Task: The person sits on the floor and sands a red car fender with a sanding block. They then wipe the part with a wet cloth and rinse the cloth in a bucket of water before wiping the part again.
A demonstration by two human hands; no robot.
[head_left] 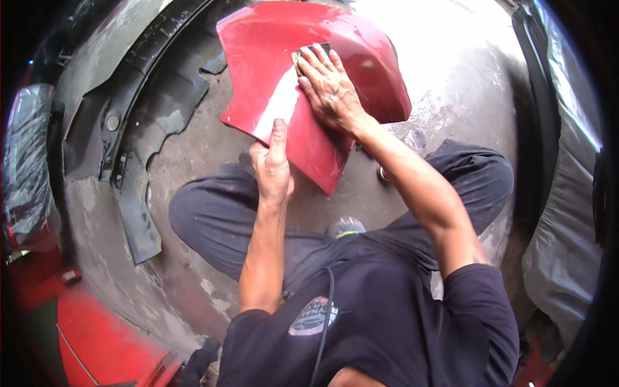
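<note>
1. Pressing one small dark-and-yellow pad (296, 64) on the red panel (267, 71), my right hand (331, 95) lies nearly flat; its fingers are straight and close together, over the pad and not wrapped around it.
2. My left hand (272, 166) is closed on the near left edge of the panel: one thumb lies straight on top, the other fingers are curled, and their tips I cannot see.
3. Of red panels under my hands I count one; it is curved and shiny, and it is at the far side of my two bent legs (219, 213).
4. On the left, one long dark plastic part (138, 216) with uneven edge lies on the floor (193, 155).
5. On the right stands one thing under a grey cover (561, 226).
6. At near left is one more red piece (106, 335).
</note>
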